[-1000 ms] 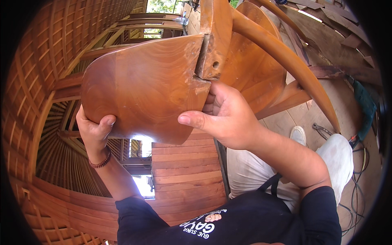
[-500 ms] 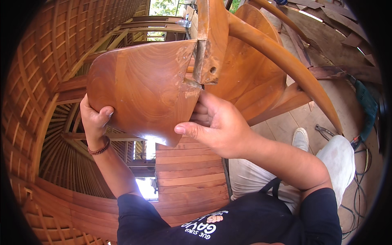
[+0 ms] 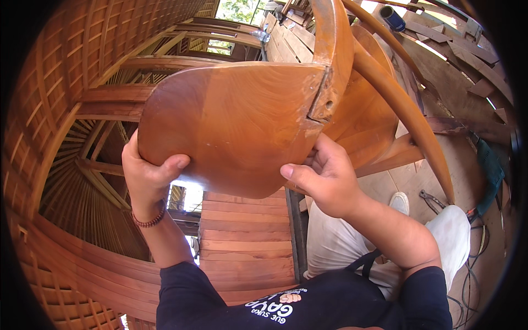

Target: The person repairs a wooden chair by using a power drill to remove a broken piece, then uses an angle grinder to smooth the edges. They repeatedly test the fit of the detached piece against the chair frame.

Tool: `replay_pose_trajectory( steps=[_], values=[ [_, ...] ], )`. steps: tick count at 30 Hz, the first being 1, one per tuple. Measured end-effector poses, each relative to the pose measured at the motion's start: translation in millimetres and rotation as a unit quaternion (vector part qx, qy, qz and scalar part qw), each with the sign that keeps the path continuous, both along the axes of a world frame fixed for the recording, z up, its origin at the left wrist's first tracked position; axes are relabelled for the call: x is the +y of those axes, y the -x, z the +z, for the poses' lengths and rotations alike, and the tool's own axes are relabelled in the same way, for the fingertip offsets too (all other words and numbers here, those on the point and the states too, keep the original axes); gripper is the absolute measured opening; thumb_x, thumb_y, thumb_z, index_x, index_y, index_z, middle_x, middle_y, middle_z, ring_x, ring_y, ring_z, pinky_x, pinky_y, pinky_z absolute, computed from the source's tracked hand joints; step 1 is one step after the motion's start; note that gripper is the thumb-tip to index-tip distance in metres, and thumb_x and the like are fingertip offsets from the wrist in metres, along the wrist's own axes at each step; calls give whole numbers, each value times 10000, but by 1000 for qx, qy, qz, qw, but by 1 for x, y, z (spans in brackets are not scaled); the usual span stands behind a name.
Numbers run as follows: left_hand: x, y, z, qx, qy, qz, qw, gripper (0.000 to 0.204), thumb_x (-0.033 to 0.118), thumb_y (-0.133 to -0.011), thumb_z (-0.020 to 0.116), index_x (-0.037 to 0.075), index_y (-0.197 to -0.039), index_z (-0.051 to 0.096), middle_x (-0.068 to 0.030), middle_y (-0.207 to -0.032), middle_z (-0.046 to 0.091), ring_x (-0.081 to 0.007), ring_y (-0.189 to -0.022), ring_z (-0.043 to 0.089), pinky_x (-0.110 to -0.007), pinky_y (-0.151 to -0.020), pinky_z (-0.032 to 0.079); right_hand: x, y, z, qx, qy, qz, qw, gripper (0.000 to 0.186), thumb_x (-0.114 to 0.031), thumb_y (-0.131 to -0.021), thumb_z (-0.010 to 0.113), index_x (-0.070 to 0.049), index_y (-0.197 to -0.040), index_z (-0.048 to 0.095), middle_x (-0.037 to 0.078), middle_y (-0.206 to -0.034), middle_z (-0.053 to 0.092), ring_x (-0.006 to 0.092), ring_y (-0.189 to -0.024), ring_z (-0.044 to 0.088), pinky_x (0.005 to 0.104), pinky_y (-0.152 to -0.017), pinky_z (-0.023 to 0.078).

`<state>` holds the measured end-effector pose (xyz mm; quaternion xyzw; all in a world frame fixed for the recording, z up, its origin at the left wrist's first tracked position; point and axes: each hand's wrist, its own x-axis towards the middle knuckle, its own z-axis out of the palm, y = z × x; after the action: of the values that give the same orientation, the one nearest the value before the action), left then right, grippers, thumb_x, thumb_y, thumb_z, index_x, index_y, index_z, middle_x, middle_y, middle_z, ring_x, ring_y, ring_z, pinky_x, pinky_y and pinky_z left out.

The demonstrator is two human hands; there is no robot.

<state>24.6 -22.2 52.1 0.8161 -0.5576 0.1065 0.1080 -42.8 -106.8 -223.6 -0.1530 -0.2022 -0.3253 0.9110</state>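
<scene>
A broad, curved, polished wooden chair panel fills the middle of the view, its front tilted toward me. My left hand is closed round its left edge, thumb on the face. At the lower right edge my right hand grips the panel too, with its thumb in front and its fingers curled behind, partly hidden. The panel's right end meets a wooden chair post at a notched joint with a dark hole and rough, pale marks. From that post a curved wooden chair member sweeps down to the right.
On the right lie a teal power tool, pincers and a black cable. A blue can stands among wood scraps at the back right. Reddish floor planks lie below; a plastic bottle is farther off.
The panel has moved right and closer against the post; the gap at their joint has narrowed greatly. Both hands keep their hold and have shifted right, while the view has also moved.
</scene>
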Motion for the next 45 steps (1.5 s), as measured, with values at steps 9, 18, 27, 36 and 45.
replay_pose_trajectory(
  steps=[9, 18, 27, 36, 45],
  values=[
    [8, 15, -12, -32, 17, 3, 999, 730, 347, -659, 948, -82, -1148, 617, -99, -1027, 704, -153, -927, 653, -296, -828, 536, -1, 2, -2, 17, 5, -16, 1000, 488, -12, -904, 592, 41, -1367, 452, 125, -1279, 592, 180, -1155, 596, 335, -1001, 482],
    [16, 12, -16, -41, 36, -6, 998, 740, 369, -665, 943, -77, -1152, 610, -96, -1023, 702, -157, -930, 652, -292, -848, 521, 9, -8, 1, 3, -31, -77, 997, 395, -63, -902, 615, 39, -1273, 524, 104, -1167, 643, 163, -1058, 626, 328, -942, 503],
    [17, 8, -14, -55, 38, -18, 998, 711, 372, -678, 936, -59, -1141, 612, -80, -1038, 684, -147, -928, 632, -281, -845, 503, 14, -11, 2, 21, -49, -130, 990, 376, -98, -876, 633, 53, -1210, 551, 129, -1057, 688, 151, -957, 644, 315, -836, 522],
    [19, 8, -8, -70, 19, -14, 997, 689, 360, -696, 923, -57, -1145, 606, -63, -1053, 668, -145, -946, 613, -278, -862, 487, 18, -13, 2, 55, -44, -135, 988, 430, -145, -848, 642, 44, -1228, 571, 152, -979, 710, 177, -879, 673, 325, -798, 533],
    [16, 4, -7, -72, 16, -17, 997, 717, 405, -681, 928, -55, -1125, 604, -54, -1024, 665, -134, -923, 602, -279, -843, 486, 14, -18, -1, 58, -21, -155, 986, 435, -167, -829, 650, 72, -1187, 583, 199, -1022, 711, 241, -935, 688, 352, -849, 534]
  ],
)
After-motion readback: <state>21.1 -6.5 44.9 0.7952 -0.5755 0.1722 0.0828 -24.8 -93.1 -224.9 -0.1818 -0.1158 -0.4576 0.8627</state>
